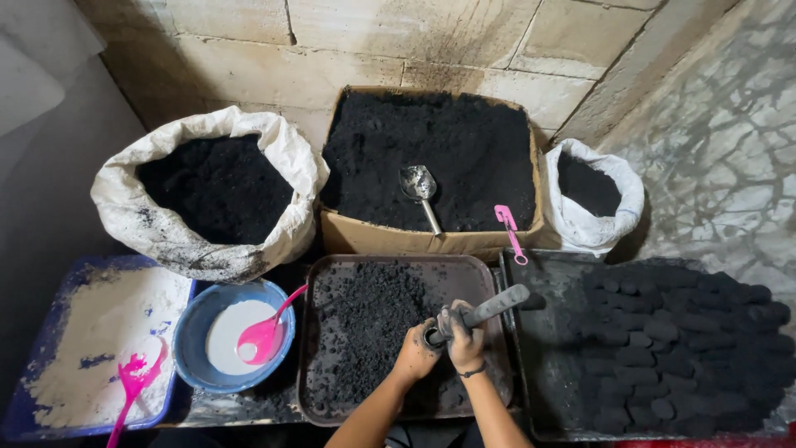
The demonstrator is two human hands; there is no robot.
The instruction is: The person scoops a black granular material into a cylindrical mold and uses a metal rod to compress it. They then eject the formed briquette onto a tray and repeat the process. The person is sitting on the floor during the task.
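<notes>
The metal press tube [485,309] is sitting over the middle tray [311,332] of black charcoal mix [365,323], angled up to the right, and both hands are gripping its lower end. Starting at the far left, a blue tray [50,290] is holding pale powder with a pink fork-like tool [128,382] lying on it; beside it a blue bowl [195,332] of white paste is carrying a pink spoon [265,332]. Behind these, a large white sack [157,224] is standing open with black powder inside. Moving to the centre, a cardboard box [390,239] is brimming with the same dark powder, a metal scoop [419,189] resting on top and a pink scraper [510,232] leaning at its front edge. Below it, the left hand [417,353] is cupping the tube's mouth, fingers curled around it, while the right hand [464,336] is clenching the shaft just above. The tube is looking rigid and probably fairly heavy, and the soot coating it is likely making it slippery, so a firm grasp on the shaft seems best. Further right, a small white bag [601,220] is standing open, and a dark tray [547,348] is holding rows of pressed black briquettes [680,340], which are looking crumbly and fragile.
</notes>
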